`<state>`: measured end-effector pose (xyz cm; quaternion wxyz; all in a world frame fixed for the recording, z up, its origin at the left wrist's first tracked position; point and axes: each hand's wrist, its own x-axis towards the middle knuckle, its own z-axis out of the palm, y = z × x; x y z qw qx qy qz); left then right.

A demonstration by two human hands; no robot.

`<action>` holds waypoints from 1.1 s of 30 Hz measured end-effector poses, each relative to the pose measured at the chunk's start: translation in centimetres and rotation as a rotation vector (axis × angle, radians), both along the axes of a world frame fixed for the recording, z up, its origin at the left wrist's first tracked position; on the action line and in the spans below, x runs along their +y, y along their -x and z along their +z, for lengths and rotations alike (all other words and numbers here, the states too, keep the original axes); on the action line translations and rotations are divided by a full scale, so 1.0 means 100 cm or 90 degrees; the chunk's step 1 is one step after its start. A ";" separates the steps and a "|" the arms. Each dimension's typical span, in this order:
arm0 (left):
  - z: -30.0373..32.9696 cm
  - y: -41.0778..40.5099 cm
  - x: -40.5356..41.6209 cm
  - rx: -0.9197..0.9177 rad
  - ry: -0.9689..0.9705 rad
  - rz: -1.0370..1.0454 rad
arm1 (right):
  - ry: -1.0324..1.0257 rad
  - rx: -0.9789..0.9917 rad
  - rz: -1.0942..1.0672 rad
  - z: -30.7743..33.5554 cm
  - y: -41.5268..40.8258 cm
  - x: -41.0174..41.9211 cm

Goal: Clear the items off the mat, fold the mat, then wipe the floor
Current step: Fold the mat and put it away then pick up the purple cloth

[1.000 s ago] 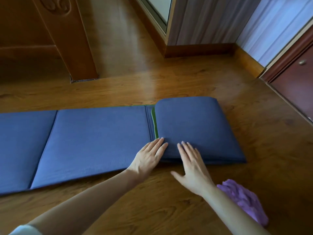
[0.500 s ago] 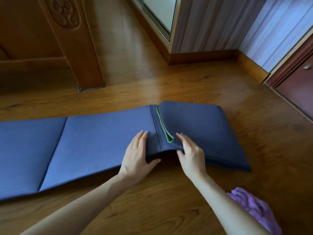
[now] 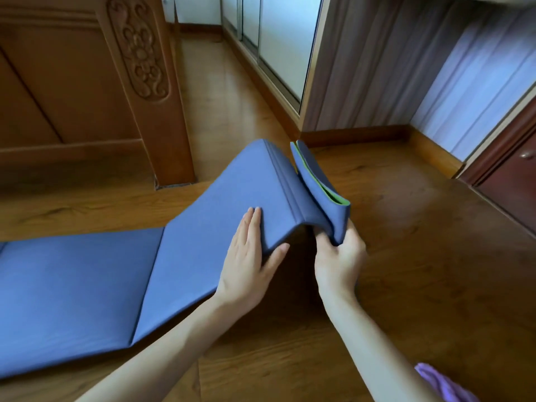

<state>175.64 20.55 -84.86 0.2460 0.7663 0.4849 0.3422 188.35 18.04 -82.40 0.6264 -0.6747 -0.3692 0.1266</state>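
Both hands hold the mat (image 3: pixel 203 256): left hand (image 3: pixel 249 265) pinches its lifted panel, right hand (image 3: pixel 338 256) grips the folded stack.

the floor (image 3: pixel 406 285) was glossy orange-brown wood planks, catching soft daylight. beyond the grip and to its left stood a carved wooden post (image 3: pixel 145 68) with a floral relief, joined to a panelled wooden board (image 3: pixel 58 91). straight beyond the grip ran sliding glass doors (image 3: pixel 278 39) above a low wooden skirting. to the far right hung pale striped wall covering (image 3: pixel 478 82), and at the right edge a dark reddish cabinet door (image 3: pixel 513 184) with a small knob.
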 end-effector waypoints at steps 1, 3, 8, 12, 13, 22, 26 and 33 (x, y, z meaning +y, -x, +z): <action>0.004 0.000 -0.001 -0.013 -0.006 0.001 | -0.012 0.021 0.007 0.006 0.003 0.000; 0.013 0.000 -0.003 -0.044 -0.022 0.008 | -0.035 0.070 0.022 0.017 0.008 -0.002; 0.033 0.000 -0.007 -0.118 -0.071 0.029 | -0.124 0.350 0.104 0.045 0.027 -0.006; 0.045 -0.001 -0.012 -0.120 -0.140 0.037 | -0.163 0.614 0.204 0.045 0.045 -0.009; 0.047 0.000 -0.013 -0.106 -0.155 0.043 | -0.161 0.639 0.218 0.042 0.048 -0.010; -0.013 -0.008 -0.006 0.047 0.000 -0.132 | -0.100 0.610 0.056 -0.035 0.026 -0.014; -0.040 -0.015 -0.001 0.079 0.047 -0.236 | 0.058 0.684 0.014 -0.084 -0.034 -0.029; -0.083 0.003 0.006 0.449 -0.014 -0.272 | 0.259 0.691 0.010 -0.125 -0.067 -0.048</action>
